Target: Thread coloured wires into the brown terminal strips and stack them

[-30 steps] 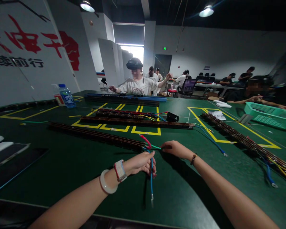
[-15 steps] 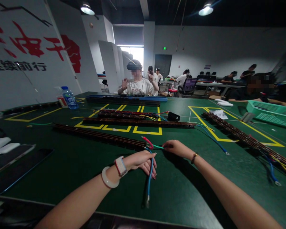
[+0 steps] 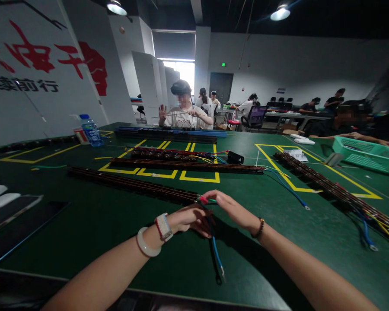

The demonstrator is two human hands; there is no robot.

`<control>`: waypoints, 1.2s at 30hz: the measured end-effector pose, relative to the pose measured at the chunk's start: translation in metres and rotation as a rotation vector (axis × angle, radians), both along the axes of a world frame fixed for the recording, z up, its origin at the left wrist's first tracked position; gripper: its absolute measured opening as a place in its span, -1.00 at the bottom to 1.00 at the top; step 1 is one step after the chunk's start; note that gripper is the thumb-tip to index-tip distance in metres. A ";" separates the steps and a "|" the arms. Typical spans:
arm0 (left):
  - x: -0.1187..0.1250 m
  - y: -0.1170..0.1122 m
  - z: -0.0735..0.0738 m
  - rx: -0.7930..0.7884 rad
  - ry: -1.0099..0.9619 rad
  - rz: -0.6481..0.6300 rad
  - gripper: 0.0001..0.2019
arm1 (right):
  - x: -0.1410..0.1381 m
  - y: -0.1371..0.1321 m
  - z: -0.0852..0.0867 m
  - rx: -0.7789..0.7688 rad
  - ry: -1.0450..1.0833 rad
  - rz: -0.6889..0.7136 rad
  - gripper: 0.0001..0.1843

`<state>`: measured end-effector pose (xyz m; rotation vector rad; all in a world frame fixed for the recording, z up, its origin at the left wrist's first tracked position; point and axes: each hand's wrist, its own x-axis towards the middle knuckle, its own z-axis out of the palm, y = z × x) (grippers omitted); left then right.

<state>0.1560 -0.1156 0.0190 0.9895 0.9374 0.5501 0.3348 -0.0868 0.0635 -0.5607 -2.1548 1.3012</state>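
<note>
A long dark bar bundle (image 3: 132,185) slants across the green table, its wired end at my hands. My left hand (image 3: 189,219) lies at that end, its fingers curled around the upper part of a blue wire (image 3: 218,255); the exact hold is partly hidden. The blue wire hangs toward me and ends in a metal ring lug. My right hand (image 3: 230,209) reaches in from the right, its fingertips closed at a short red wire (image 3: 203,199). A green wire (image 3: 212,201) shows just under the right fingers.
More dark bar bundles lie beyond (image 3: 188,166) and at the right (image 3: 337,192). A green basket (image 3: 366,155) stands far right, a water bottle (image 3: 91,131) back left. A dark flat panel (image 3: 32,229) lies near left. Across the table sits a person (image 3: 183,114).
My right hand has moved left from the green wire to the red one. The blue wire's lug end has swung to the right. My left hand has stayed about where it was.
</note>
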 end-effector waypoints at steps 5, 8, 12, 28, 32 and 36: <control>0.001 0.003 -0.002 -0.038 -0.013 0.004 -0.65 | 0.011 0.019 0.001 -0.143 -0.039 -0.043 -0.51; 0.002 0.006 -0.002 -0.051 0.002 -0.001 -0.68 | 0.024 0.028 0.004 -0.200 -0.199 0.028 -0.61; 0.001 0.006 -0.003 -0.053 -0.013 -0.017 -0.61 | 0.043 0.038 0.005 -0.035 -0.424 -0.069 -0.35; 0.012 0.002 -0.002 -0.030 -0.207 0.080 -0.55 | 0.030 0.027 -0.008 -0.013 -0.634 0.128 -0.71; 0.019 -0.002 -0.006 -0.081 -0.365 0.194 -0.71 | 0.017 0.008 -0.008 0.375 -0.820 -0.010 -0.81; 0.024 0.000 -0.017 -0.102 -0.492 0.265 -0.80 | 0.004 -0.013 -0.008 0.752 -0.917 -0.090 -0.79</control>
